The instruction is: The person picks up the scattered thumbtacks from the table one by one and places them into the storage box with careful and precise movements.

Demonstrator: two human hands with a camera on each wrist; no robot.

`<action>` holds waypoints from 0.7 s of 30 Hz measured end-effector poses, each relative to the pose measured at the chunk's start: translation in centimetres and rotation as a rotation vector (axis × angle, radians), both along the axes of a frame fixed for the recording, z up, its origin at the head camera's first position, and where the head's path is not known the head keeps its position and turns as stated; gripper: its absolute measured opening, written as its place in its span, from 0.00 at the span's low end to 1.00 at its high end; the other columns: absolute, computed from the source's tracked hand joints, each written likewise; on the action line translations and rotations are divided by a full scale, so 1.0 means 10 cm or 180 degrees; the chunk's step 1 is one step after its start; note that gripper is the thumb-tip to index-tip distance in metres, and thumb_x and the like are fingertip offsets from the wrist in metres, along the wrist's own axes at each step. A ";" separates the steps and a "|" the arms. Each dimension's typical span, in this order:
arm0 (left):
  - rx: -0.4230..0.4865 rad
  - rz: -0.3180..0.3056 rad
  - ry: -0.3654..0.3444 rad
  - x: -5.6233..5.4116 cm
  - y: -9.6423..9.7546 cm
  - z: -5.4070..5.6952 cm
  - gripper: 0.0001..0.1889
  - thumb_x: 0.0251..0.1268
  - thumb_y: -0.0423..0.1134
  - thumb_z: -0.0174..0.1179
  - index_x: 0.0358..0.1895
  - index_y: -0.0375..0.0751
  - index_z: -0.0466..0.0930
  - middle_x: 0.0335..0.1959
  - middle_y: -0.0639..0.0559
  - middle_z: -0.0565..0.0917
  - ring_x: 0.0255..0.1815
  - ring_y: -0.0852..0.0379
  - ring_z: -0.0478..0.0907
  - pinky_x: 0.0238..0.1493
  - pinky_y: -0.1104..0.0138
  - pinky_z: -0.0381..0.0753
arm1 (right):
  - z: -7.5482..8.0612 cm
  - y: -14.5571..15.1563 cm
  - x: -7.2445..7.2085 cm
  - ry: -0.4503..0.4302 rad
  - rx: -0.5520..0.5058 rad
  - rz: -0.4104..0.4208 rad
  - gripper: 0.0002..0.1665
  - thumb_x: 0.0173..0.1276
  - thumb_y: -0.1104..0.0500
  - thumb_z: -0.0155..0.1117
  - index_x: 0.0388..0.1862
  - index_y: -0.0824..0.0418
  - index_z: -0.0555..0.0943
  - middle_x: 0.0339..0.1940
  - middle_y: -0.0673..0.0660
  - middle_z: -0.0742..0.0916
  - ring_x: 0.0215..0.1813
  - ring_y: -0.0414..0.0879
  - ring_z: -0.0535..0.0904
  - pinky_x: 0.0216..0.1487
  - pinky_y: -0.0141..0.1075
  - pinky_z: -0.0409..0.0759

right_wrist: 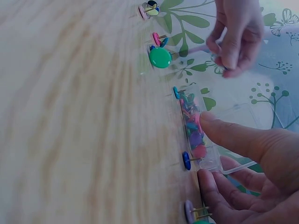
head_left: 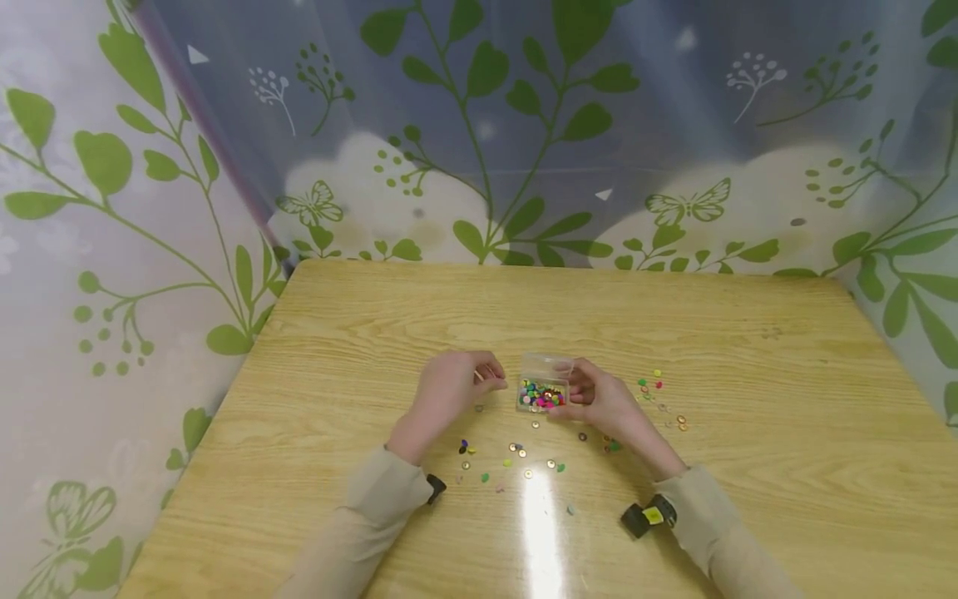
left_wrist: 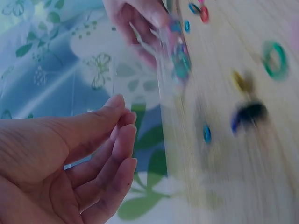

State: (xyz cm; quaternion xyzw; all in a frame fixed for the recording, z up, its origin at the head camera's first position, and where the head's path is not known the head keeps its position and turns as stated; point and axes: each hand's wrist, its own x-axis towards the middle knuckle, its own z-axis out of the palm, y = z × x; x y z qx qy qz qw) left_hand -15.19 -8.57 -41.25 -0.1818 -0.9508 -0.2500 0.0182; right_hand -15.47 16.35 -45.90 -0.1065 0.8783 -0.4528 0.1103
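A small clear plastic box (head_left: 543, 398) with its lid (head_left: 545, 366) raised stands on the table, holding many coloured thumbtacks (right_wrist: 196, 138). My right hand (head_left: 604, 401) grips its right side, thumb (right_wrist: 233, 135) along the front edge and the other fingers behind. To the left of the box, apart from it, my left hand (head_left: 455, 387) has thumb and index fingertips pinched together. A tiny dark bit, seemingly a thumbtack, shows at those fingertips in the right wrist view; the fingers mostly hide it. The other left fingers (left_wrist: 114, 186) are loosely curled.
Loose thumbtacks lie in front of the box, such as a green one (right_wrist: 160, 57) and a blue one (right_wrist: 186, 160). More are scattered right of my right hand, including orange ones (head_left: 682, 423). The wooden table (head_left: 359, 333) meets a leaf-patterned curtain (head_left: 479, 166) at the back.
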 end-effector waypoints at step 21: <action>0.0077 -0.0273 -0.0117 -0.01 0.61 -0.03 0.12 0.66 0.48 0.68 0.45 0.48 0.90 0.37 0.56 0.90 0.18 0.68 0.68 0.19 0.76 0.66 | -0.02 0.01 -0.01 -0.0001 0.0120 0.0004 0.33 0.55 0.54 0.82 0.57 0.60 0.76 0.54 0.61 0.86 0.51 0.53 0.83 0.53 0.47 0.83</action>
